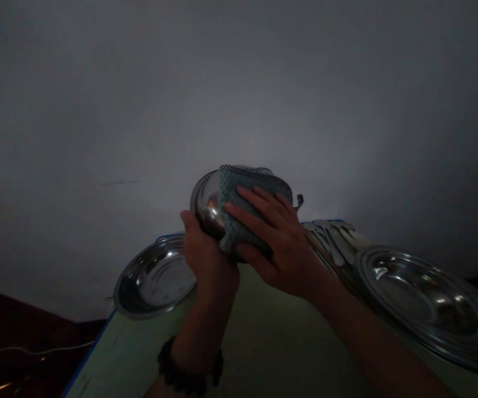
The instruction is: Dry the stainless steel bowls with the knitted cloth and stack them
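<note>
My left hand (208, 257) grips a shiny metal bowl (209, 207) from below and the left, thumb up along its rim. The bowl is held up above the table, tilted, with its rounded side showing. A grey-green cloth (242, 213) with a dark checked border covers the bowl's right part. My right hand (278, 237) lies over this cloth, fingers spread, pressing it against the bowl. A dark loop sticks out on the far right of the cloth. The bowl's far side is hidden.
On the pale table (280, 331), a wide metal basin (156, 282) stands at the left. Stacked metal plates (404, 298) lie at the right, beside several pieces of cutlery (332, 243). A grey wall (239, 99) rises behind. A white cable (35, 351) runs at the lower left.
</note>
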`<act>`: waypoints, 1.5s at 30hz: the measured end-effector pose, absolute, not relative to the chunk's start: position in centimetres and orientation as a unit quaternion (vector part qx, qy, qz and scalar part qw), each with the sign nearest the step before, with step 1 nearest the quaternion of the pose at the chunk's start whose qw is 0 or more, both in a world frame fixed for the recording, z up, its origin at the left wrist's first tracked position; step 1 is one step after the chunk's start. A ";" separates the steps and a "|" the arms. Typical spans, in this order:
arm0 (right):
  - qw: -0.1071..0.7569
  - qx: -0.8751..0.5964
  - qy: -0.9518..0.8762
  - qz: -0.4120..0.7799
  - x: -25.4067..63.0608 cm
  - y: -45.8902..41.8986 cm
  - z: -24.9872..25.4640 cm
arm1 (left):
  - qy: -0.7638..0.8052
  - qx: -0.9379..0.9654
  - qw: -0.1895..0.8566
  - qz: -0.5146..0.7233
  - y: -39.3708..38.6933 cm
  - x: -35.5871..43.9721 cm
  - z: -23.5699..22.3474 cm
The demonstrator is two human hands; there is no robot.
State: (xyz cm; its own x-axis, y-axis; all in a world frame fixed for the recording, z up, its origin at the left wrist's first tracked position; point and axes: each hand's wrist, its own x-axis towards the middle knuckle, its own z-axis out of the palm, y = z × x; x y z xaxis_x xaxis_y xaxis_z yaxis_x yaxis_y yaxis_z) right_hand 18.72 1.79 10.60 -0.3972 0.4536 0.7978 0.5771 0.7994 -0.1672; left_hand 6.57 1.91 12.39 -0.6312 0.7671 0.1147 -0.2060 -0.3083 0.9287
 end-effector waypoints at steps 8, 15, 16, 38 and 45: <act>0.520 -0.308 -0.796 -0.038 20.7 2.4 11.5 | 0.520 0.489 0.272 0.645 0.2 8.1 12.3; 0.590 -0.350 -0.724 0.066 22.2 3.9 11.5 | 0.560 0.315 0.341 0.686 1.6 6.7 12.8; 0.600 -0.360 -0.707 0.103 22.2 4.2 11.3 | 0.539 0.275 0.357 0.712 2.0 6.5 12.7; 0.610 -0.366 -0.698 0.087 21.6 4.3 10.8 | 0.553 0.467 0.295 0.624 0.4 6.7 13.0; 0.648 -0.396 -0.590 0.274 22.9 6.1 9.9 | 0.568 0.365 0.295 0.676 1.5 4.4 13.6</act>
State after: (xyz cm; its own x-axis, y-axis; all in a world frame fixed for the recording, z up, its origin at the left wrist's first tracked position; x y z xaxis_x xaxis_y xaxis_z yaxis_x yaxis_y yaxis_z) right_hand 22.92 6.06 9.86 0.1533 0.8223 0.5480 0.1134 0.5362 -0.8364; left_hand 4.39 1.54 13.62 -0.5594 0.8135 0.1591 0.0170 -0.1806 0.9834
